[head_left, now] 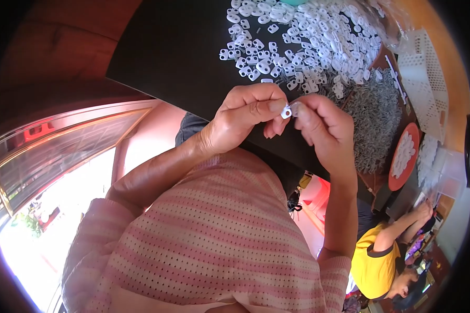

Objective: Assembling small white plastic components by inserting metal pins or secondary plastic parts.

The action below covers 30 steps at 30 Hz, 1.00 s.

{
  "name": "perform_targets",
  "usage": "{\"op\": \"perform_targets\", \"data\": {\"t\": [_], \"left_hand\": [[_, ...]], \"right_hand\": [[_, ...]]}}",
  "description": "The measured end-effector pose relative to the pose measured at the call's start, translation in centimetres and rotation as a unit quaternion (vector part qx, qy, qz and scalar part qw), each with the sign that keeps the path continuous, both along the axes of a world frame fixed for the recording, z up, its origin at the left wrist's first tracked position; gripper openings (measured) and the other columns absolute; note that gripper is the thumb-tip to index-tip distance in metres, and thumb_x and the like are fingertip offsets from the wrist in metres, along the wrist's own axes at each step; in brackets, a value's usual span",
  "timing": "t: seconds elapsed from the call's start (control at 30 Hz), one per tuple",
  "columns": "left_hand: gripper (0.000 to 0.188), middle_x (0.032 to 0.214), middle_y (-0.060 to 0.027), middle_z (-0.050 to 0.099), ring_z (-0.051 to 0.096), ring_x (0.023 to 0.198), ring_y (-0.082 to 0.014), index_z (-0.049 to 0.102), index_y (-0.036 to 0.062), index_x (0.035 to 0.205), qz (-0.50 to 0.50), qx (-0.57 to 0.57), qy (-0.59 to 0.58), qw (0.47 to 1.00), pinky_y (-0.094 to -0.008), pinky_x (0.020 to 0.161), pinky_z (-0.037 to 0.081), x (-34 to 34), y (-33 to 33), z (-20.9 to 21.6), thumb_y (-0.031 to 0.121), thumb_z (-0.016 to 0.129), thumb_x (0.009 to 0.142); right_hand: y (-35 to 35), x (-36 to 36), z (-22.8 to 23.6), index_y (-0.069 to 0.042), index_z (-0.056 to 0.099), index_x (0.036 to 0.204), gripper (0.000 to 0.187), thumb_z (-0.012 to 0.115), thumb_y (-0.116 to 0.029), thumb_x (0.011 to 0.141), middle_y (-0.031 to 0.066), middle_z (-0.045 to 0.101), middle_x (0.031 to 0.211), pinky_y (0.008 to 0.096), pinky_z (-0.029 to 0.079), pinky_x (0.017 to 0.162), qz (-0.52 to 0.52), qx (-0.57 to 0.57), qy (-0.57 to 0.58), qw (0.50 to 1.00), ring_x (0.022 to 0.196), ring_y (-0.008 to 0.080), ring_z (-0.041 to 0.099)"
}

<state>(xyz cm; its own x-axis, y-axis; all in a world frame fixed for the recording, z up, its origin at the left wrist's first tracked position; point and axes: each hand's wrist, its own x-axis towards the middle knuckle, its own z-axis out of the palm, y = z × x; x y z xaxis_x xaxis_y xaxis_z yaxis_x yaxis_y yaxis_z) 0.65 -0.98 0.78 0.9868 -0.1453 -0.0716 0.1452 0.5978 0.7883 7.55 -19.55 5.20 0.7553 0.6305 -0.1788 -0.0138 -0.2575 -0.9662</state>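
Above the near edge of the black table, my left hand (248,112) pinches a small white plastic cord lock piece (286,112) with a round hole between thumb and forefinger. Close beside it, my right hand (324,125) has thumb and forefinger closed on a thin metal spring (295,104), whose end reaches toward the white piece. The fingertips partly cover both parts. Just beyond my hands lies a spread of white cord lock pieces (318,34), some loose toward the left. A heap of small grey springs (376,120) is to the right of my right hand.
An orange-red plate (413,133) with small white parts stands right of the springs. A white perforated basket (422,73) and clear plastic bag (386,21) are at the far right. The black table (167,49) extends left. A person in a yellow shirt (375,261) works at lower right.
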Motion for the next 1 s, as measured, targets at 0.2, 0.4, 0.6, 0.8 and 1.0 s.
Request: {"op": "perform_targets", "data": {"t": [0.2, 0.4, 0.6, 0.8, 1.0], "left_hand": [[0.021, 0.069, -0.001, 0.053, 0.048, 0.065, -0.0087, 0.057, 0.0015, 0.084, -0.03, 0.087, -0.009, 0.996, -0.0247, 0.059, 0.039, 0.0, -0.2, 0.2, 0.016, 0.05, 0.097], [0.021, 0.067, 0.0007, 0.049, 0.044, 0.063, -0.0069, 0.056, 0.0006, 0.08, -0.054, 0.159, -0.035, 0.985, -0.0246, 0.057, 0.036, 0.1, -0.3, 0.9, 0.013, 0.05, 0.095], [0.016, 0.064, 0.0028, 0.047, 0.041, 0.062, -0.0042, 0.055, -0.0004, 0.08, -0.058, 0.208, -0.057, 0.975, -0.0242, 0.053, 0.034, 0.1, -0.6, 1.0, 0.007, 0.053, 0.093], [0.016, 0.062, 0.0004, 0.046, 0.041, 0.061, -0.0046, 0.055, -0.001, 0.078, -0.041, 0.232, -0.084, 0.968, -0.0262, 0.052, 0.036, 0.1, -0.9, 0.8, 0.006, 0.055, 0.093], [0.017, 0.061, -0.0017, 0.046, 0.042, 0.06, -0.0054, 0.054, -0.0021, 0.078, -0.045, 0.238, -0.054, 0.969, -0.0273, 0.052, 0.036, 0.1, -1.0, 1.3, 0.005, 0.055, 0.092]], "right_hand": [[-0.5, 0.8, 1.0, -0.001, 0.059, 0.085, 0.026, 0.056, -0.023, 0.1, -0.0057, 0.046, 0.066, 0.0213, 0.031, 0.052, -0.004, 0.002, 0.104, 0.995, 0.059, 0.0025, 0.038], [-0.8, 0.7, 1.2, -0.001, 0.058, 0.08, 0.029, 0.056, -0.023, 0.099, -0.0056, 0.046, 0.064, 0.0211, 0.031, 0.052, -0.012, -0.017, 0.096, 0.995, 0.058, 0.0023, 0.038], [-0.7, 0.2, 1.3, 0.0, 0.059, 0.079, 0.029, 0.057, -0.021, 0.099, -0.005, 0.048, 0.065, 0.0215, 0.031, 0.052, -0.022, -0.014, 0.089, 0.996, 0.059, 0.0024, 0.039], [-0.6, -0.1, 1.1, 0.001, 0.057, 0.078, 0.029, 0.058, -0.019, 0.099, -0.0044, 0.049, 0.064, 0.0227, 0.032, 0.052, -0.018, -0.015, 0.029, 0.999, 0.059, 0.003, 0.038], [-0.2, -0.4, 1.0, 0.002, 0.056, 0.075, 0.03, 0.061, -0.019, 0.097, -0.0047, 0.045, 0.062, 0.0233, 0.03, 0.05, -0.034, -0.028, -0.008, 0.999, 0.059, 0.0029, 0.036]]}}
